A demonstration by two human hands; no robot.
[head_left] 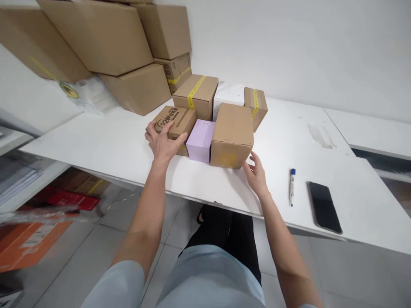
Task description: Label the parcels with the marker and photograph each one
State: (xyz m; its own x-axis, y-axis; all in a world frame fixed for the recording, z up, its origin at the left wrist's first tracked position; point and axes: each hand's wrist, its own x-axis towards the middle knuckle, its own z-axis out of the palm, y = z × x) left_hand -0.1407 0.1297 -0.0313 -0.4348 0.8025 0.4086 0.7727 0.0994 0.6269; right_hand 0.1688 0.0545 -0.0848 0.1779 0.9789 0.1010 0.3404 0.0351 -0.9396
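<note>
Hands: both bare, one at each end of near row of boxes.
Left hand (162,143): part-open, fingers spread over left edge of printed carton (183,121), thumb at near side; cannot tell if gripping or only pushing.
Right hand (257,173): open, fingers loosely bent, tips at 5 o'clock corner of tall carton (233,130); contact likely, nothing held.
Lilac box (201,141): on table (125,132), between printed carton (9 o'clock) and tall carton (3 o'clock); hub for directions below, 12 pointing away from body.
Back row: taped carton (184,90) at 12, white box (228,94) at 1, small taped carton (261,105) at 2.
Marker (292,188) and phone (325,207): at 4, well apart from boxes, marker nearer.
Carton stack (96,38): at 10 to 11, towards wall.
Step in hand: probably squaring up near row from both ends.
Next move: calls for gentle, even inward pressure, near faces kept flush, lilac box not skewed.
</note>
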